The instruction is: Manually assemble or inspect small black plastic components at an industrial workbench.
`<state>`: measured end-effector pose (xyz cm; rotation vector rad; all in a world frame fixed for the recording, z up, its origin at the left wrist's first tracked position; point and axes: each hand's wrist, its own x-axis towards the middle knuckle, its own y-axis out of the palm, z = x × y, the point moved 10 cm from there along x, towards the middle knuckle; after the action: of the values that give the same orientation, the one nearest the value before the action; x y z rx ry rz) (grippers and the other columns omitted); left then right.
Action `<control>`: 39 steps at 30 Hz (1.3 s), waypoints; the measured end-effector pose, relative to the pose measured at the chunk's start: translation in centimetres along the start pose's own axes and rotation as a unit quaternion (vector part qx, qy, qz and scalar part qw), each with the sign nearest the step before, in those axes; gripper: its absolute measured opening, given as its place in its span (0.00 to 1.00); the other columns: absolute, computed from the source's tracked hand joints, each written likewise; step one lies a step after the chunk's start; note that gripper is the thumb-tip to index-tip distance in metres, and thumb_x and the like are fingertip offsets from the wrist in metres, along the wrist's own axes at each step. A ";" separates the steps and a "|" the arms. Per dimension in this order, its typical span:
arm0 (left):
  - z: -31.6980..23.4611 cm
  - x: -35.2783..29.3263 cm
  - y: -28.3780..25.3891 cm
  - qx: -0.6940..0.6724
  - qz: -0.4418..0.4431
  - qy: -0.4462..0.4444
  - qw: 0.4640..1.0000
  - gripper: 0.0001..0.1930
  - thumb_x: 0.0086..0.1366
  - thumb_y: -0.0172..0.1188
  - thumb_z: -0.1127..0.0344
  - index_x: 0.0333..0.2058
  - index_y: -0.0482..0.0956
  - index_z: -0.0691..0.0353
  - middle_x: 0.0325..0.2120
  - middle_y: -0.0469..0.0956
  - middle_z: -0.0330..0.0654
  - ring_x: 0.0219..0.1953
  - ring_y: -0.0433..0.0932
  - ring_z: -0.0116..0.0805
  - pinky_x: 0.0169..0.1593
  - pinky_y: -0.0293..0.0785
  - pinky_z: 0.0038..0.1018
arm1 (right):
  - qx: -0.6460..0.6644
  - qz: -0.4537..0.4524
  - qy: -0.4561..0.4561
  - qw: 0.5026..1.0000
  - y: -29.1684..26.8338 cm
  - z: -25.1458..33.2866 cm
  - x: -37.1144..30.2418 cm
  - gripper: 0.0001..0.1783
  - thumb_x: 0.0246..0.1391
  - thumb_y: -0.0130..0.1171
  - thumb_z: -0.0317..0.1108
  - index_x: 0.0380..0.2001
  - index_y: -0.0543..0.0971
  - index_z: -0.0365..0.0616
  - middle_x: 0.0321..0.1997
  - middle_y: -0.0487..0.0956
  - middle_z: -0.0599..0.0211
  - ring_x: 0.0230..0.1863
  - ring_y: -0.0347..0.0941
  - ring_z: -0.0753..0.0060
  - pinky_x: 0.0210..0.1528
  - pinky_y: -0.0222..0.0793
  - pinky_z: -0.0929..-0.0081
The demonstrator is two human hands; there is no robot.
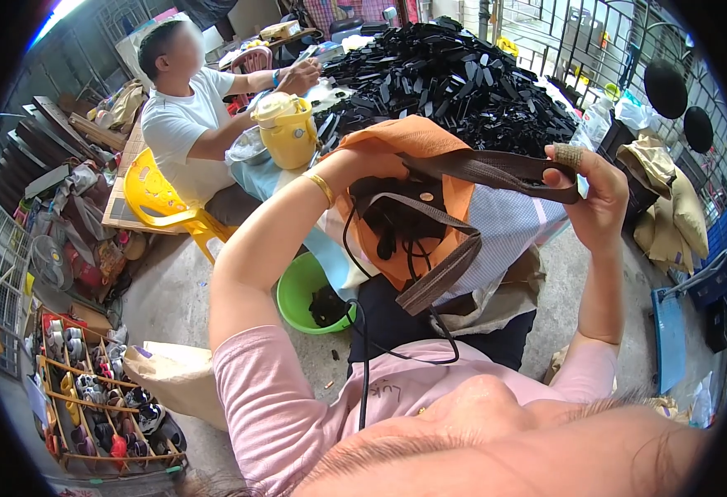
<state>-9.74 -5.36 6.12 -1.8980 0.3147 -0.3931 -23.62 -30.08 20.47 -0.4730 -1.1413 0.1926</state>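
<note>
An orange bag [460, 199] with brown straps stands open over my lap. My right hand [597, 186], a tan wrap on one finger, is closed around the looped end of a brown strap [488, 164] and holds it out to the right. At the bag's far left rim is my left hand [377, 163], a gold bangle on the wrist. Its fingers go in behind the orange cloth and are hidden. A second brown strap [436, 277] hangs over the near side. Black cords run out of the dark inside toward my chest.
A large heap of black flat pieces [463, 79] covers the table ahead. Beside a yellow jug [286, 132], a person in a white shirt [185, 124] sits at the left. A green basin [301, 290] with black bits is on the floor. A shoe rack [98, 398] stands lower left.
</note>
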 end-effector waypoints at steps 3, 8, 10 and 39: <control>-1.0 -0.7 -0.6 -0.018 0.050 -0.091 0.994 0.27 0.44 0.64 0.59 0.46 0.74 0.58 0.43 0.76 0.46 0.46 0.74 0.37 0.49 0.70 0.29 | 0.005 -0.001 0.015 1.000 -0.1 -0.6 -0.1 0.13 0.45 0.65 0.26 0.37 0.79 0.38 0.32 0.80 0.67 0.32 0.74 0.81 0.36 0.68 0.83; 0.5 0.0 -0.1 0.000 0.042 -0.066 0.997 0.26 0.45 0.63 0.59 0.47 0.74 0.56 0.45 0.75 0.45 0.47 0.74 0.37 0.50 0.68 0.28 | 0.006 0.002 0.011 1.000 0.2 -0.3 0.2 0.13 0.45 0.66 0.28 0.37 0.79 0.38 0.30 0.80 0.68 0.30 0.73 0.81 0.34 0.67 0.84; 1.9 0.8 1.1 -0.054 0.056 -0.067 0.995 0.26 0.46 0.62 0.58 0.47 0.74 0.56 0.45 0.75 0.44 0.47 0.74 0.37 0.51 0.68 0.27 | 0.014 0.011 0.056 0.998 0.4 -1.1 0.1 0.13 0.45 0.65 0.28 0.36 0.79 0.38 0.29 0.79 0.67 0.28 0.73 0.82 0.32 0.67 0.84; -8.5 -8.1 0.9 0.119 -0.128 0.102 0.979 0.25 0.57 0.55 0.55 0.51 0.68 0.61 0.53 0.65 0.51 0.59 0.58 0.53 0.60 0.51 0.51 | 0.009 0.285 -0.214 0.934 20.8 0.5 -9.3 0.19 0.48 0.58 0.43 0.41 0.75 0.44 0.47 0.73 0.60 0.54 0.65 0.57 0.61 0.54 0.52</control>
<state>-20.64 -9.64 7.07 -1.6688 0.1489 -0.7677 -26.05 -15.10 3.52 -0.7637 -1.3996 0.8456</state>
